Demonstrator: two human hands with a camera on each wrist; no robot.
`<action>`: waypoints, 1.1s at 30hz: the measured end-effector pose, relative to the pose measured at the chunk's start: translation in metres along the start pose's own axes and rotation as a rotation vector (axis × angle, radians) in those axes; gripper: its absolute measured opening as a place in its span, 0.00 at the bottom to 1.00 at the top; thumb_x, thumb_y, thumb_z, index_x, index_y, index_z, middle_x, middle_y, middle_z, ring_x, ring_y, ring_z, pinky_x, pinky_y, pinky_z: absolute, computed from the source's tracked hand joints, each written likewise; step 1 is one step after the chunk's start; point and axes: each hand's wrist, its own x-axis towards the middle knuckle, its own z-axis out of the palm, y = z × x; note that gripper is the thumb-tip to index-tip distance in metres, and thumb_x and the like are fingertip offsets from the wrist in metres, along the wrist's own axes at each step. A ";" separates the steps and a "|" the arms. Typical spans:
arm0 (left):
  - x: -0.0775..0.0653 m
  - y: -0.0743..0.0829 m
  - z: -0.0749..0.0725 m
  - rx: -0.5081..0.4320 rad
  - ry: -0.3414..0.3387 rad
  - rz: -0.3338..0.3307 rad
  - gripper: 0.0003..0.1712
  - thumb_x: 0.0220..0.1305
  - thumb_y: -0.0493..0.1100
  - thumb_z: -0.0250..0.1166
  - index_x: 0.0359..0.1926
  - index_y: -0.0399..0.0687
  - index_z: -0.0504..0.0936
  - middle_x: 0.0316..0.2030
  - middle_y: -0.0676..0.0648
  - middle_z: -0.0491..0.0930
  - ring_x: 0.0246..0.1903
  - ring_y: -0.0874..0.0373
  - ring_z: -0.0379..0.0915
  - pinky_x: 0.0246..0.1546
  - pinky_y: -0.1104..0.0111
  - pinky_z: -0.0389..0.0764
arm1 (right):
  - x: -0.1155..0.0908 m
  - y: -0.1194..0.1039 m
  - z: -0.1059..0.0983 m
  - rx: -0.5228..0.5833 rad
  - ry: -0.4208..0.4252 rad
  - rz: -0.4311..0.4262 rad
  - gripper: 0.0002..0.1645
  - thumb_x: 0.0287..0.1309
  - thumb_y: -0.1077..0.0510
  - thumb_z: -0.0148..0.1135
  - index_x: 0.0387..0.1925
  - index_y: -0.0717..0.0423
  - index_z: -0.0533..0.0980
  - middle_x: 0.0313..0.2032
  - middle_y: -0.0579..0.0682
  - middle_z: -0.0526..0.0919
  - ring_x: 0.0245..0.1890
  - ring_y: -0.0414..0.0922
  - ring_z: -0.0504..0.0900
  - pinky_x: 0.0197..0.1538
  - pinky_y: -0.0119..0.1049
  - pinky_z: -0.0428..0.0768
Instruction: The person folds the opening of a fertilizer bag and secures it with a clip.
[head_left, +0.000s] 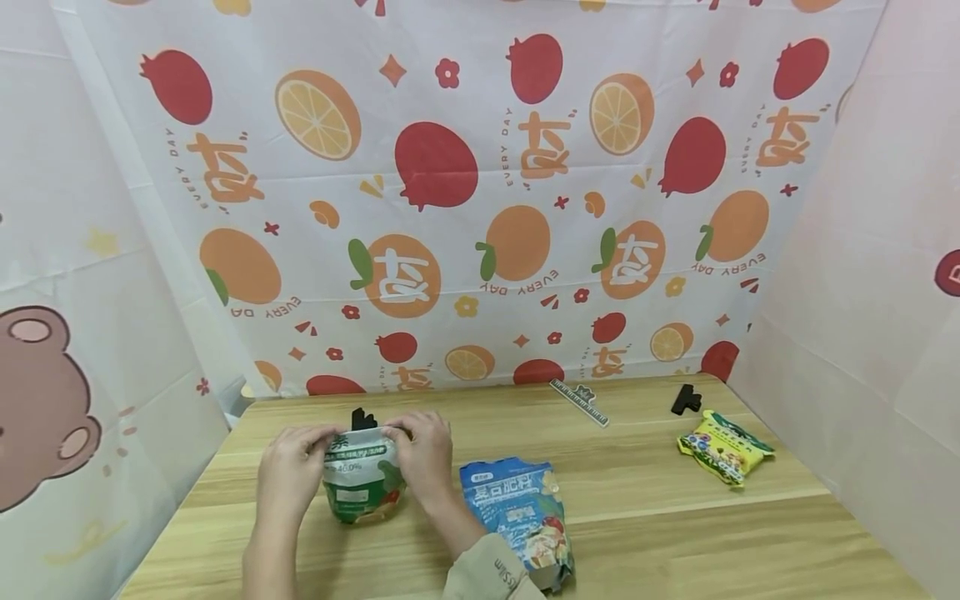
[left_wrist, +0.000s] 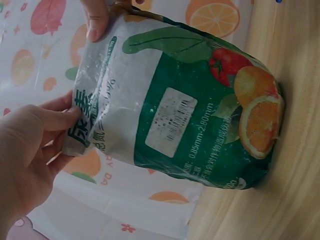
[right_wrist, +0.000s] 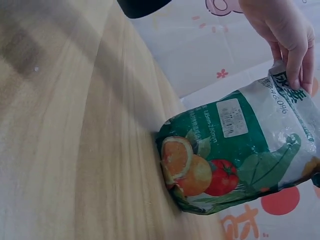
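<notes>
A green and white plastic bag (head_left: 352,492) of fertilizer, printed with fruit and vegetables, stands upright on the wooden table. My left hand (head_left: 288,471) pinches its top edge at the left corner, thumb in front and fingers behind, as the left wrist view shows on the bag (left_wrist: 170,115). At the opposite top corner my right hand (head_left: 423,454) pinches the same edge, so the top is held flat between both hands. Orange fruit and a tomato show low on the bag (right_wrist: 225,150) in the right wrist view. Just behind it is a black clip (head_left: 363,419), partly hidden.
A blue fertilizer bag (head_left: 517,512) lies beside my right forearm. Toward the back are a pale ruler-like clip (head_left: 580,402) and another black clip (head_left: 686,400), with a yellow packet (head_left: 725,448) at the right. A fruit-print curtain (head_left: 480,208) hangs behind the table (head_left: 645,517).
</notes>
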 end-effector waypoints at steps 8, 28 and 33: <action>0.001 0.002 0.000 0.065 -0.038 0.083 0.10 0.51 0.33 0.67 0.37 0.39 0.83 0.38 0.36 0.80 0.42 0.40 0.71 0.44 0.46 0.69 | 0.003 -0.004 -0.005 -0.050 -0.064 -0.119 0.05 0.51 0.56 0.68 0.32 0.50 0.83 0.31 0.39 0.81 0.36 0.36 0.75 0.43 0.31 0.71; -0.001 0.002 0.011 0.034 0.030 0.141 0.08 0.49 0.33 0.70 0.33 0.38 0.85 0.32 0.41 0.82 0.37 0.45 0.73 0.38 0.53 0.70 | 0.000 -0.002 0.002 0.104 -0.055 -0.082 0.03 0.52 0.59 0.64 0.29 0.52 0.82 0.29 0.40 0.80 0.34 0.34 0.74 0.38 0.22 0.72; -0.001 0.004 0.010 0.031 -0.011 0.128 0.08 0.52 0.37 0.69 0.35 0.42 0.84 0.35 0.40 0.81 0.39 0.45 0.71 0.40 0.51 0.68 | -0.002 0.001 0.002 0.300 -0.091 0.051 0.08 0.56 0.63 0.62 0.39 0.56 0.78 0.34 0.43 0.78 0.35 0.35 0.74 0.37 0.25 0.74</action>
